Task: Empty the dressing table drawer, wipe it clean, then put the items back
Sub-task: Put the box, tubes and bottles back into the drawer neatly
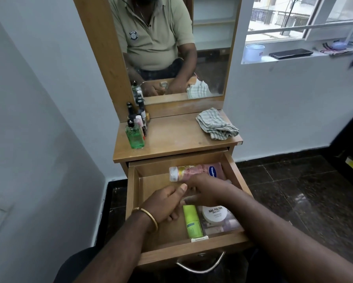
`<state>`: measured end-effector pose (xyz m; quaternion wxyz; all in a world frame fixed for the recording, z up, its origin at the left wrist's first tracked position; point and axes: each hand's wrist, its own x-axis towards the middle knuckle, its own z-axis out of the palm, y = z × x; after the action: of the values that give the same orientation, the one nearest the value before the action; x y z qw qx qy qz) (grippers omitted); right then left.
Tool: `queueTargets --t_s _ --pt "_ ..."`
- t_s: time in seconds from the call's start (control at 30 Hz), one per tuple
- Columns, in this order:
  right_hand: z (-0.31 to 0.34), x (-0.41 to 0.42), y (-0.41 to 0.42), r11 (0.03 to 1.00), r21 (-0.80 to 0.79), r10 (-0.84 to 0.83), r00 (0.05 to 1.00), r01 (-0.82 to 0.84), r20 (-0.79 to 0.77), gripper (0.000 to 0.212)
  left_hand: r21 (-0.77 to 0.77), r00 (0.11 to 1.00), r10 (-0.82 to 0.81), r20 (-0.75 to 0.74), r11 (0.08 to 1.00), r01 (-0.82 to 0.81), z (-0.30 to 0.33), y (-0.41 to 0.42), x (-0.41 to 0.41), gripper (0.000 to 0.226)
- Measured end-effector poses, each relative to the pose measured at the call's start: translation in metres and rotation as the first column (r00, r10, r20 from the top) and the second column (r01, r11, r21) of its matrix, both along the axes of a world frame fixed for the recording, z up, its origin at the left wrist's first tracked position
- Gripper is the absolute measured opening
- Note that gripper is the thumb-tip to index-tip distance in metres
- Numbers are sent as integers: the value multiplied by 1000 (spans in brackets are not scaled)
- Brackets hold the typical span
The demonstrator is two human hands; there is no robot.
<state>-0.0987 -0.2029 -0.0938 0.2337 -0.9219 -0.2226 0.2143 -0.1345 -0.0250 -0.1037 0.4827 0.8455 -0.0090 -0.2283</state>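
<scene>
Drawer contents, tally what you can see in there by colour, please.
Pink lotion bottle: 1
Lime green tube: 1
White nail polish remover tub: 1
Total: 3 clearly visible; the hands and a blurry corner hide anything else.

Hidden at centre frame under the right hand [205, 190] and left hand [167, 203]: whatever the fingers hold.

The wooden tabletop [171, 137] beyond both hands carries a striped cloth [216, 124] past the right hand and a green bottle [134, 135] past the left, fronting several smaller bottles [140, 115], perhaps cosmetics.
</scene>
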Motion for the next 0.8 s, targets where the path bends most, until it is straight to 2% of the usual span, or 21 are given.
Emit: queueTargets --t_s 0.13,0.23,0.3,0.37,0.4,0.43,0.47,0.53,0.63,0.7,0.8 --pt "11 7 5 987 148 -94 973 64 211 14 -47 972 109 208 994 -102 8 8 7 33" --pt "22 18 19 950 291 -216 914 115 342 19 -65 891 188 413 982 -177 17 15 12 12" --pt "36 27 34 923 361 -284 867 132 409 27 -71 735 244 633 963 -258 30 22 16 12" --pt "55 37 51 907 400 -326 815 128 479 34 -70 506 248 826 936 -344 47 33 25 21" --pt "64 43 60 913 388 -329 795 129 510 39 -43 409 214 887 920 -389 55 40 32 28" --pt "72 50 68 926 355 -319 777 131 543 44 2 356 170 919 900 -436 62 47 40 37" --pt "79 58 75 941 313 -299 757 131 581 50 63 356 130 925 873 -484 69 54 49 48" --pt "87 73 87 965 235 -248 717 120 651 57 209 448 67 892 816 -539 80 65 63 68" --pt "89 90 99 980 169 -195 694 106 694 62 390 557 -61 828 776 -496 81 77 77 66" --pt "87 95 101 980 172 -196 696 104 691 62 402 576 -81 814 794 -457 79 80 79 60" --pt "82 96 99 980 179 -189 687 86 702 58 293 542 -4 840 845 -447 79 79 77 50"
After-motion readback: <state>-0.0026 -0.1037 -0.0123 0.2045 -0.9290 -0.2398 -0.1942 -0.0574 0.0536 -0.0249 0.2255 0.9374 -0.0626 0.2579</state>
